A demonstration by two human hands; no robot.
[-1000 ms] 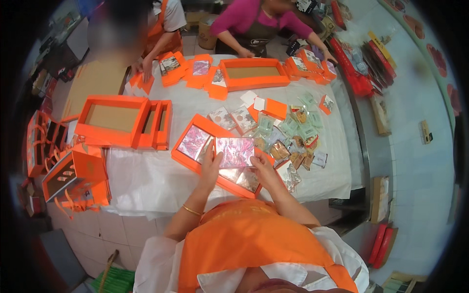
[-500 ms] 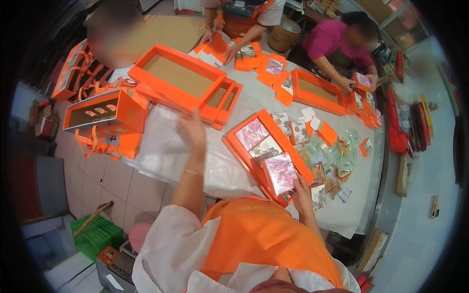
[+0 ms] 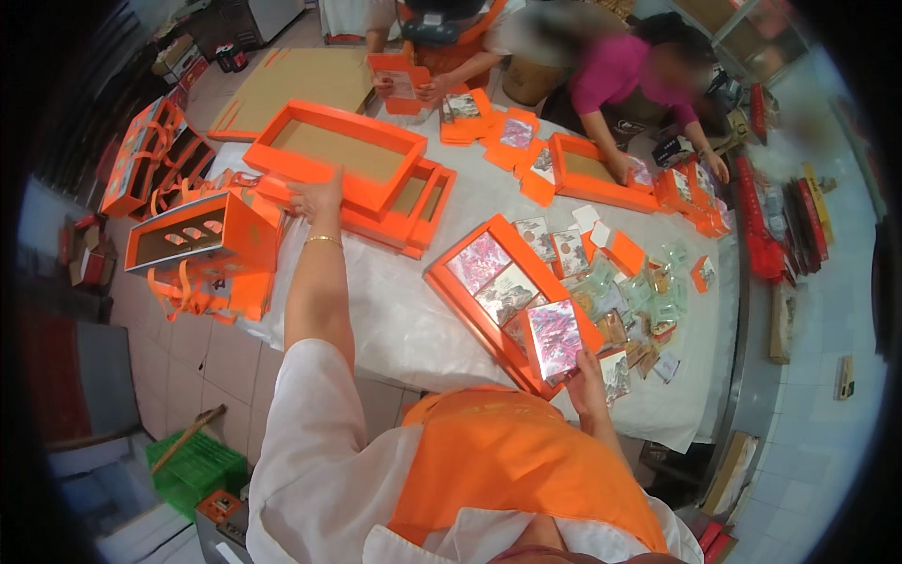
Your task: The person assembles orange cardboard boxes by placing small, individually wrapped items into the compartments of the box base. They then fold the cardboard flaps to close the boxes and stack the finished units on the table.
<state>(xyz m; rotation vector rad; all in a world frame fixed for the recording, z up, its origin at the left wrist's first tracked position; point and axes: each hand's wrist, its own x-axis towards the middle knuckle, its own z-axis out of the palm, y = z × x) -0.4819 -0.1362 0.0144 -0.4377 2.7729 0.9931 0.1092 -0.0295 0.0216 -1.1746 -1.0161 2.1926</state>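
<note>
Beneath your hands, white sheeting (image 3: 395,324); leftward, tiled floor (image 3: 230,362). Right hand (image 3: 586,380) grips pink box (image 3: 555,334); left hand (image 3: 318,197) at trays (image 3: 348,150), grip unclear.

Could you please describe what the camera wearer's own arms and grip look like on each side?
The left grip and right grip are both bare human hands, ungloved. A thin gold-coloured bracelet circles the left wrist; none shows on the right. The loose, plain white left sleeve leaves that forearm bare.

Left hand (image 3: 317,197) far out (arm (image 3: 319,291) nearly straight), right hand (image 3: 587,379) nearer.
</note>
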